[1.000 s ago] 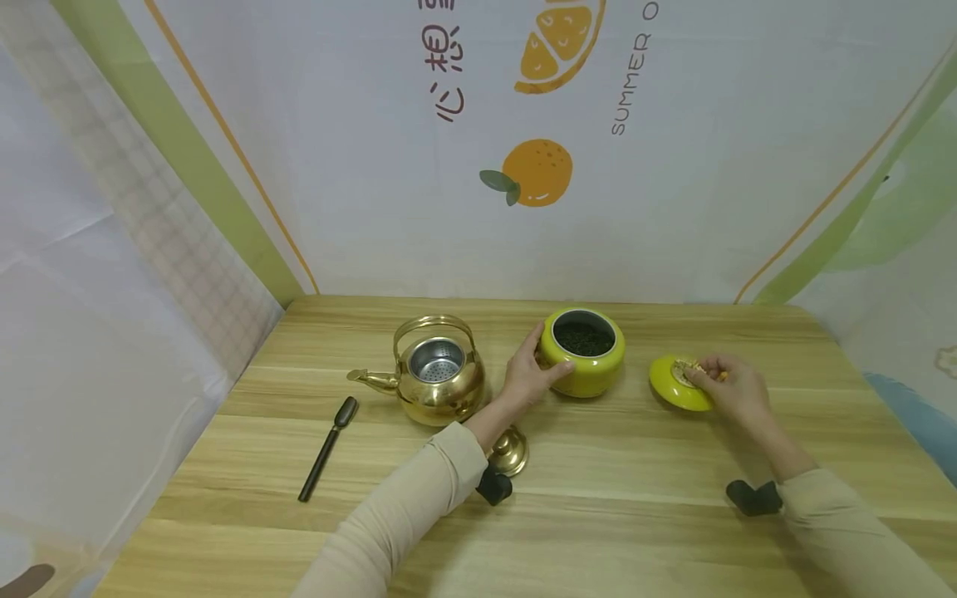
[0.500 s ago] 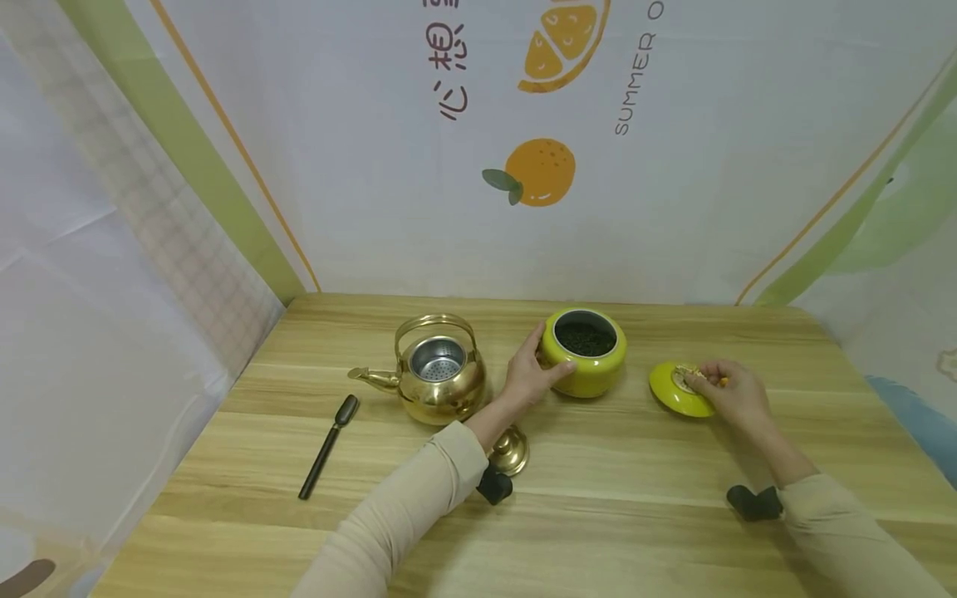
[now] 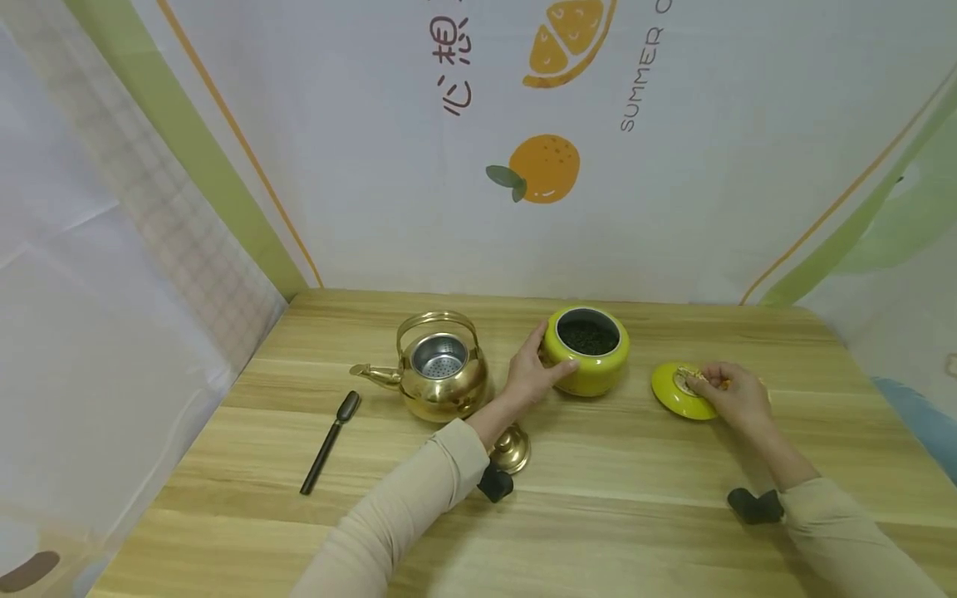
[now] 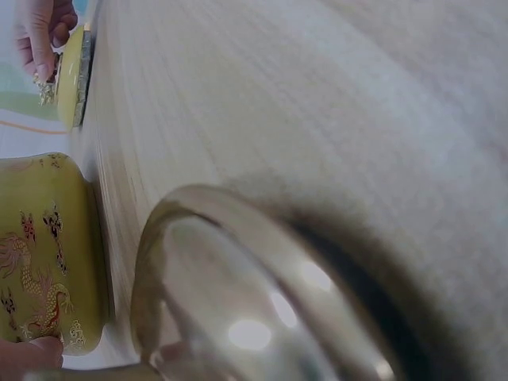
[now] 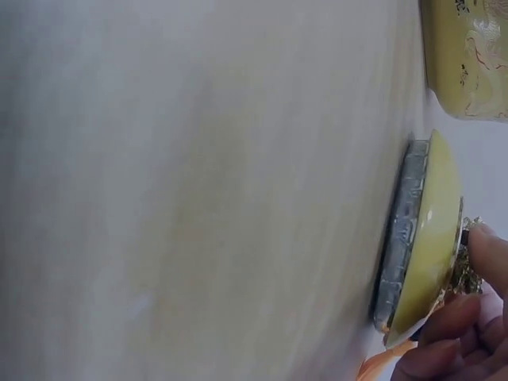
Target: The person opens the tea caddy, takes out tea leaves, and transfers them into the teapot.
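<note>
A yellow jar [image 3: 591, 374] with dark tea leaves [image 3: 588, 335] inside stands uncovered on the wooden table. My left hand [image 3: 532, 372] holds it round its left side, thumb across the front. In the left wrist view a dragon pattern shows on the jar's wall [image 4: 48, 262]. To the right, my right hand [image 3: 736, 399] pinches the gold knob [image 5: 467, 262] of the yellow lid [image 3: 680, 399]. The lid lies knob up, its grey sealing rim [image 5: 403, 230] at the table surface; whether it fully rests there I cannot tell.
Left of the jar stands a gold teapot [image 3: 444, 394] with a steel strainer [image 3: 439, 359] in its mouth. Its small lid [image 3: 512, 450] lies under my left wrist. A dark tea scoop [image 3: 329, 444] lies further left. A printed cloth [image 3: 389, 208] hangs behind the table.
The yellow lid has come down slightly and levelled, my right hand moving with it. My left hand keeps its hold on the jar. The head view has shifted a little.
</note>
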A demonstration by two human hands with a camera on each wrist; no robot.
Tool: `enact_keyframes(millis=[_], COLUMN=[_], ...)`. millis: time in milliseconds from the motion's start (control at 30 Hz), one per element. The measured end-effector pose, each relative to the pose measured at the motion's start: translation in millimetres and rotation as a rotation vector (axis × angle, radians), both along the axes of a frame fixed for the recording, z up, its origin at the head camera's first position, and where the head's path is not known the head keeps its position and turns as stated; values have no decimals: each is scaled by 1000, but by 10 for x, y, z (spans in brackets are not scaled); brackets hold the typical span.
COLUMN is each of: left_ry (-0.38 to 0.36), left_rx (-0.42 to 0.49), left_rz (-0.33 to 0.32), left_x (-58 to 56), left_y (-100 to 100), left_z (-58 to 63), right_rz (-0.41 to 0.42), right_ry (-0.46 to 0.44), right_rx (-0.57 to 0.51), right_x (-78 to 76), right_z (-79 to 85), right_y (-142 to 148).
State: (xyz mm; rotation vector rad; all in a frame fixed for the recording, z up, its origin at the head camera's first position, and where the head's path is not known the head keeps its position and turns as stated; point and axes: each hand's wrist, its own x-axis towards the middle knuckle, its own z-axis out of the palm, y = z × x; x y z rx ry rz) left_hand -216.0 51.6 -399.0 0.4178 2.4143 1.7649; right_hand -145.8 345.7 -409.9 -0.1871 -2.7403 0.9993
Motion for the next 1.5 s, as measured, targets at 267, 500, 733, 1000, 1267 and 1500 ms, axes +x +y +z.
enact_keyframes(millis=[267,500,733,1000,1267,1500], left_ry=[-8,-5,-9,-24,-17,-21], left_rx=[13,13,16,9,3,25], left_rz=[0,6,4,3,19,-44], left_x=[-21,-3,15,-3,63,272], left_y=[13,11,5,12,-43,-222], left_z=[18,17,38,36,87,182], right_rz=[15,21,-48,-66,0,134], right_ry=[-28,-29,87,135,173,161], right_rx=[-39,-56,-103,-122,-138,-232], right_x=[5,37,64,48,-24,-142], right_z=[19,55,129,219,256,273], right_y=[21,38,10,-64,-222,-316])
